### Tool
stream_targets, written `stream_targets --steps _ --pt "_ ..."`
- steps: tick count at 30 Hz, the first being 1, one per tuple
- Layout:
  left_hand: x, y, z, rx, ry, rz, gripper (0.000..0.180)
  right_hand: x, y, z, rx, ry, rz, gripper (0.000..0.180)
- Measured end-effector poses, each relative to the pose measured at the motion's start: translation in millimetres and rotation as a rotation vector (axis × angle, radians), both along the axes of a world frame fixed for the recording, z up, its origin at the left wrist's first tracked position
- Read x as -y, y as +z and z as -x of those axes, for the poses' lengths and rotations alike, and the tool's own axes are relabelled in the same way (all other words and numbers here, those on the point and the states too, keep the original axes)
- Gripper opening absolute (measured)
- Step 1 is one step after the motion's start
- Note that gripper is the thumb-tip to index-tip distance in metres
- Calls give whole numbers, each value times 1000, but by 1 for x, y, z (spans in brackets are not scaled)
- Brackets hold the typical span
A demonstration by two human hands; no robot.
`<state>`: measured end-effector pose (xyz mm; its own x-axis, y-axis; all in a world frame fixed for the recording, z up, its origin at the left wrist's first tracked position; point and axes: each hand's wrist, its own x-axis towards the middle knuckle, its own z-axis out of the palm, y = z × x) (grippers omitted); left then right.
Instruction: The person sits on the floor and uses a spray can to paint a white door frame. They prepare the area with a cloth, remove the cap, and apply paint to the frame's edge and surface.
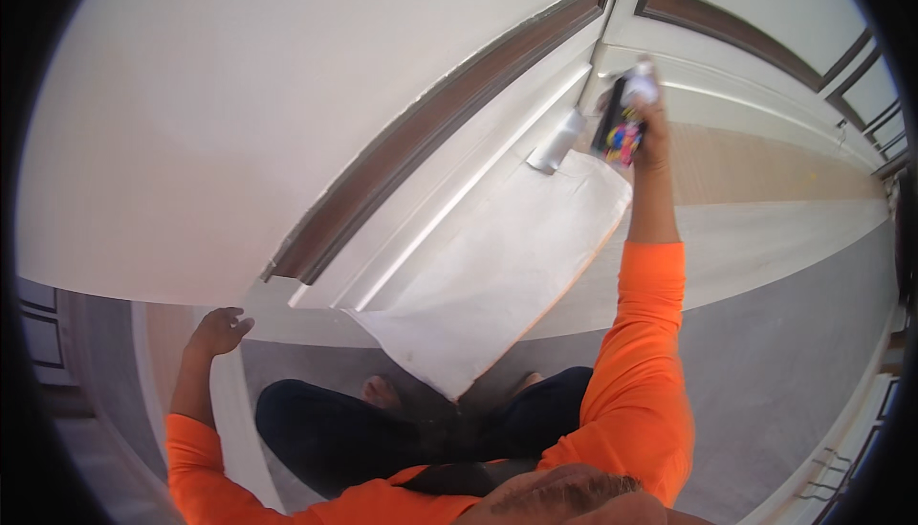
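Note:
My right hand (654, 128), at the far end of my outstretched arm, is closed on what looks like a spray can (623, 128). Motion blurs the can; its body is dark with a multicoloured label, and its top is white. It is held near the corner where two panelled surfaces meet. Just left of it, a silver cylindrical piece (557, 144) rests by the foot of the white panel, touching or overlapping a white sheet (507, 238). My left hand (222, 331) holds nothing, its fingers apart and slightly bent, close to the panel's lower left corner.
A large white panel (239, 123) with brown moulding (430, 109) fills the upper left. Another white panelled surface with brown frames (746, 23) stands at the upper right. The floor has beige, pale and grey bands (794, 286). My bent legs (325, 429) are below the sheet.

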<state>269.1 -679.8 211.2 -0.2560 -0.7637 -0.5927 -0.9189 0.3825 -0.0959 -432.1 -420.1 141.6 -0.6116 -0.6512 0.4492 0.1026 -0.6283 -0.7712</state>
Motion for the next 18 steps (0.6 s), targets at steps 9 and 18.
stream_targets --steps 9,18 --pt "48 -161 -124 -51 -464 -73 50 7 -79 -46 158 -540 -308 79" --pt "-19 -103 -81 -295 721 -316 70 -12 -168 -38 -228 -824 -788 76"
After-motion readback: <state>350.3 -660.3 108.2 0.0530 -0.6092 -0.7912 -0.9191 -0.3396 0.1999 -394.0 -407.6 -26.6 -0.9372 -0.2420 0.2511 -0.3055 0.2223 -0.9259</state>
